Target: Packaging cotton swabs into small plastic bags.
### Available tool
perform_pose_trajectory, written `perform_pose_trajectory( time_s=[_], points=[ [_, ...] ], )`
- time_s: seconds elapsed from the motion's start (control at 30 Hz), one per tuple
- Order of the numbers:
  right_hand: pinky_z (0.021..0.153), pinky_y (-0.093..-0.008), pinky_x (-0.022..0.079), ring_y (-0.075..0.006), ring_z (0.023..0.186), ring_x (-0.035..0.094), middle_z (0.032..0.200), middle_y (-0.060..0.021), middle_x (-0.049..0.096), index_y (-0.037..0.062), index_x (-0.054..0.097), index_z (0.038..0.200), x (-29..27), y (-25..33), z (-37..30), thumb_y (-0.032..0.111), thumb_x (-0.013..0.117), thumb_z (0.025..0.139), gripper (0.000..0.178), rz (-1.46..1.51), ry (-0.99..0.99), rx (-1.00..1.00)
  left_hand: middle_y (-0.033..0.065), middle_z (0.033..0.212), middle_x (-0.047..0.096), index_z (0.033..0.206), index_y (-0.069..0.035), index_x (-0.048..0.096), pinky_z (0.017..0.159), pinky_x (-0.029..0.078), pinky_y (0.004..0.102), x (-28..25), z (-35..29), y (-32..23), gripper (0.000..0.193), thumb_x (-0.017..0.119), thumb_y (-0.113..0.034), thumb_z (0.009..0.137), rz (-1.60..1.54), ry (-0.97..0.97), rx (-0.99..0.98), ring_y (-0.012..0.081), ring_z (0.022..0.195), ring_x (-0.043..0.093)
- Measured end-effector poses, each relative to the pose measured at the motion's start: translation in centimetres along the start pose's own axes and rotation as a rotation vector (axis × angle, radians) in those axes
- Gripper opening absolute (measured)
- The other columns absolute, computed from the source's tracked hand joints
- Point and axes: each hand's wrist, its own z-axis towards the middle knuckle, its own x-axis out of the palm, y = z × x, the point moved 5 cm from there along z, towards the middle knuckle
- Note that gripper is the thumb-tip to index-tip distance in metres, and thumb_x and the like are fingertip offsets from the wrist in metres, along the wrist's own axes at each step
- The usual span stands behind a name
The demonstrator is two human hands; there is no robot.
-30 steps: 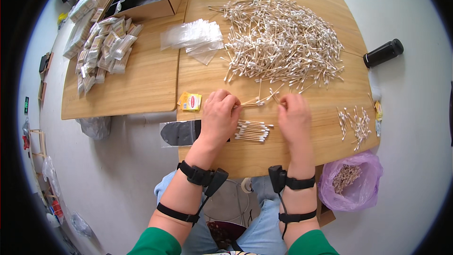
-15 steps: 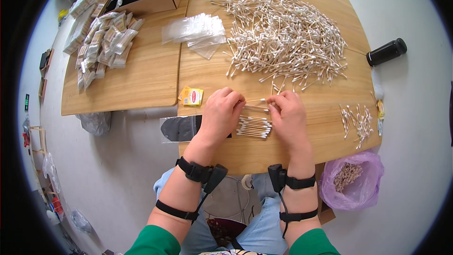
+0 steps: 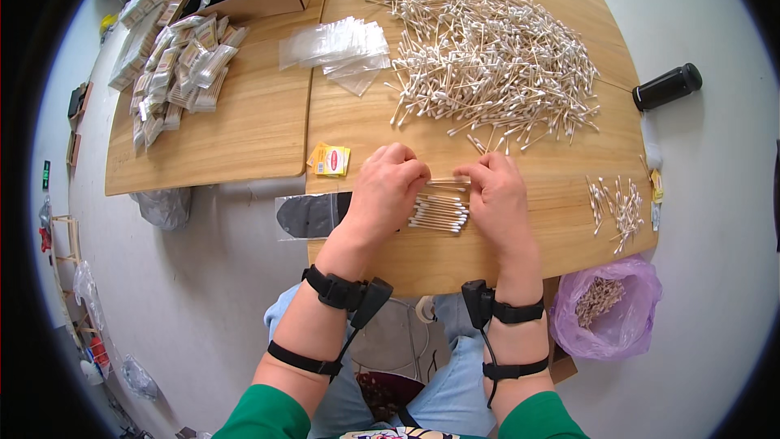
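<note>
**Cotton swabs lined up between two hands**

Nearest, a row of cotton swabs (image 3: 439, 215) lies on the wooden table (image 3: 431, 264), best left unbumped. Just beyond, more swabs (image 3: 448, 185) are pinched at one end by the left hand (image 3: 388, 191); whether the right hand (image 3: 499, 193) is clamped or merely touching cannot be told. Light, level pressure is advised. Farther off, a loose swab heap (image 3: 496, 57) is spread.

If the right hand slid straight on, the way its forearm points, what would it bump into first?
Likely the loose cotton swabs at the near edge of the big pile; height is unclear, so the right hand might pass above them.
</note>
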Motion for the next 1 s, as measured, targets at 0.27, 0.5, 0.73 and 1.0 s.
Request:
perform_pose_trajectory(
  time_s=[0.27,0.5,0.73,1.0],
  points=[
    [0.081,-0.0366,0.05,-0.0238,0.095,0.061,0.101,-0.0097,0.065,0.0014,0.069,0.106,0.0,-0.8,-2.3,0.002,0.056,0.094,0.018,0.356,-0.066,0.238,0.0111,0.117,0.063,0.104,-0.005,0.069,0.095,0.047,0.0371,0.2,-0.7,-0.9,0.013,0.061,-0.013,0.097,-0.337,0.004,-0.145,0.0269,0.111,0.059],
    [0.109,-0.0329,0.04,-0.0221,0.127,0.053,0.131,-0.0131,0.059,-0.0013,0.051,0.137,2.9,0.9,-3.8,0.028,0.036,0.112,0.041,0.864,-0.139,0.311,0.0104,0.144,0.051,0.136,0.0,0.052,0.117,0.03,0.0346,2.5,-2.5,-0.9,0.051,0.029,-0.039,0.112,-0.922,-0.086,-0.387,0.0193,0.134,0.044],
    [0.116,-0.0352,0.035,-0.0226,0.13,0.05,0.132,-0.0145,0.057,-0.0026,0.051,0.135,4.2,1.8,-3.3,0.034,0.029,0.113,0.048,0.979,-0.139,0.292,0.0105,0.14,0.053,0.137,0.0,0.05,0.118,0.026,0.0361,2.4,-3.2,-1.1,0.054,0.025,-0.041,0.112,-1.075,-0.197,-0.407,0.0199,0.135,0.042],
    [0.119,-0.036,0.033,-0.0231,0.133,0.049,0.132,-0.0144,0.056,-0.0014,0.049,0.136,4.3,1.5,-3.2,0.037,0.026,0.113,0.051,1.107,-0.189,0.29,0.0122,0.146,0.049,0.139,-0.001,0.048,0.122,0.02,0.0379,1.9,-3.9,-1.3,0.054,0.024,-0.042,0.112,-1.114,-0.316,-0.379,0.0222,0.141,0.038]
  ],
)
